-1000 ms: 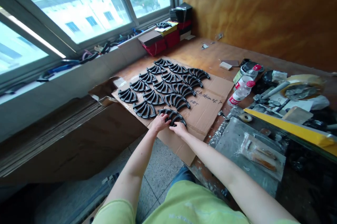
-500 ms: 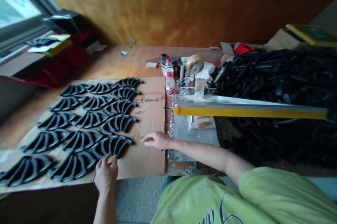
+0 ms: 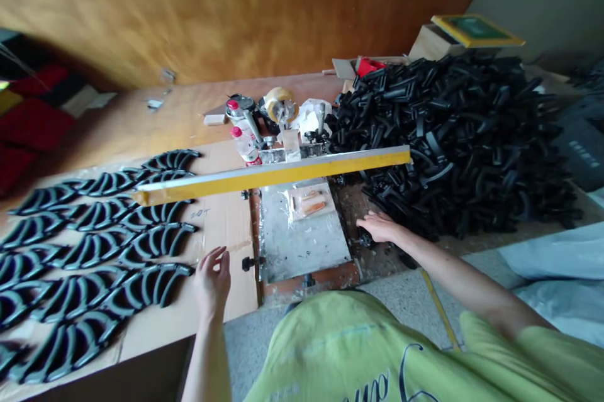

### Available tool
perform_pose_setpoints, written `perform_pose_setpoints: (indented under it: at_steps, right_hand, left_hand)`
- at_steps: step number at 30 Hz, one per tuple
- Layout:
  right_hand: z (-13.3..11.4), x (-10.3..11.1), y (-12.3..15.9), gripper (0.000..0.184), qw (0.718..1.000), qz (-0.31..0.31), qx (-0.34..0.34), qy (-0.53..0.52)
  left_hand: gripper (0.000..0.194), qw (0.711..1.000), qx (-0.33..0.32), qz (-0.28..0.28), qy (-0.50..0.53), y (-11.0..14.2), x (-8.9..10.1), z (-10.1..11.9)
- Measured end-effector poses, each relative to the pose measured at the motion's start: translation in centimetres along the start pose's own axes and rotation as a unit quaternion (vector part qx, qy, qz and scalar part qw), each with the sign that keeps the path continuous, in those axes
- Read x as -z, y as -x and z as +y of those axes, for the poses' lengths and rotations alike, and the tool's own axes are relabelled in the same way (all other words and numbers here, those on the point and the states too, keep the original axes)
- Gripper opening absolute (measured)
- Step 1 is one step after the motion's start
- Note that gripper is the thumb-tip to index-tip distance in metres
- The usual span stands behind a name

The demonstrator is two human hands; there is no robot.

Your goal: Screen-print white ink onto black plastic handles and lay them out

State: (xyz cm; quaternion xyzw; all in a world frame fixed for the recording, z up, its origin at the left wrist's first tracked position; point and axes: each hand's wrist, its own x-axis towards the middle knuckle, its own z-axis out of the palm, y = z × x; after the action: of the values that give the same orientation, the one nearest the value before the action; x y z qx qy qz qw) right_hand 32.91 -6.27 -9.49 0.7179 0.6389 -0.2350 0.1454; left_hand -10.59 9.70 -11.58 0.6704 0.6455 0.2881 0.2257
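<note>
My left hand [image 3: 213,279] hovers above the right part of a cardboard sheet [image 3: 236,226], thumb apart from its curved fingers, holding nothing. Beside it, to the left, lie rows of black curved plastic pieces [image 3: 89,292], nested in fan-like groups. My right hand [image 3: 381,227] is at the near left edge of a big heap of loose black plastic parts [image 3: 453,119]. Its fingers are stretched out over a small black piece [image 3: 365,238]; whether they touch it I cannot make out.
Between my hands is a grey metal plate [image 3: 302,245] with black knobs and a plastic bag [image 3: 309,202]. A yellow-edged bar [image 3: 283,172] spans above it. Behind stand red-capped bottles [image 3: 245,145] and a tape roll [image 3: 282,106]. A yellow-framed screen [image 3: 479,31] sits at back right.
The view has turned right. My right hand has moved from over the cardboard across the plate to the heap. My left hand has drawn away from the nested black pieces.
</note>
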Motion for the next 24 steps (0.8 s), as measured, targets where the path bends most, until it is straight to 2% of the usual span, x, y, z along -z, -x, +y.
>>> perform_pose_setpoints:
  at_steps: [3,5,7,9,10,12,14,16,18,21,24]
  right_hand:
    - [0.0,-1.9,0.2,0.054,0.999,0.034,0.034,-0.001]
    - [1.0,-2.3,-0.1,0.049,0.997,0.067,0.034,-0.016]
    - [2.3,-1.9,-0.8,0.043,0.99,0.124,-0.034,-0.063]
    - [3.0,-0.6,-1.9,0.042,0.963,0.199,-0.112,-0.141]
    - [2.8,0.2,-2.5,0.042,0.948,0.234,-0.122,-0.18]
    - [1.1,2.1,-4.1,0.036,0.927,0.29,-0.068,-0.228]
    - [-1.9,3.8,-5.9,0.027,0.92,0.316,0.04,-0.227]
    - [-5.1,4.9,-7.8,0.023,0.916,0.317,0.141,-0.203]
    - [-7.7,5.3,-9.5,0.024,0.914,0.302,0.207,-0.177]
    - [-9.6,4.9,-11.0,0.028,0.917,0.289,0.233,-0.144]
    - [-9.8,4.5,-11.0,0.031,0.921,0.296,0.223,-0.12]
  left_hand:
    - [0.035,0.999,-0.034,-0.009,0.029,0.3,-1.3,2.4]
    - [0.034,0.998,-0.043,-0.015,0.036,0.6,-1.7,3.4]
    - [0.034,0.998,-0.041,-0.014,0.039,0.8,-1.8,4.0]
    - [0.034,0.998,-0.028,-0.01,0.052,0.9,-1.7,4.9]
    - [0.034,0.998,-0.019,-0.008,0.064,0.7,-1.7,5.5]
    - [0.035,0.995,-0.001,-0.004,0.099,0.1,-1.5,7.2]
    - [0.036,0.988,0.012,0.001,0.157,-1.1,-1.2,9.5]
    - [0.037,0.971,0.009,0.017,0.237,-2.6,-0.8,12.1]
    - [0.037,0.948,-0.006,0.042,0.315,-4.2,-0.1,14.7]
    - [0.033,0.918,-0.029,0.078,0.387,-6.3,1.3,18.0]
    - [0.035,0.9,-0.06,0.042,0.429,-7.3,2.4,20.1]
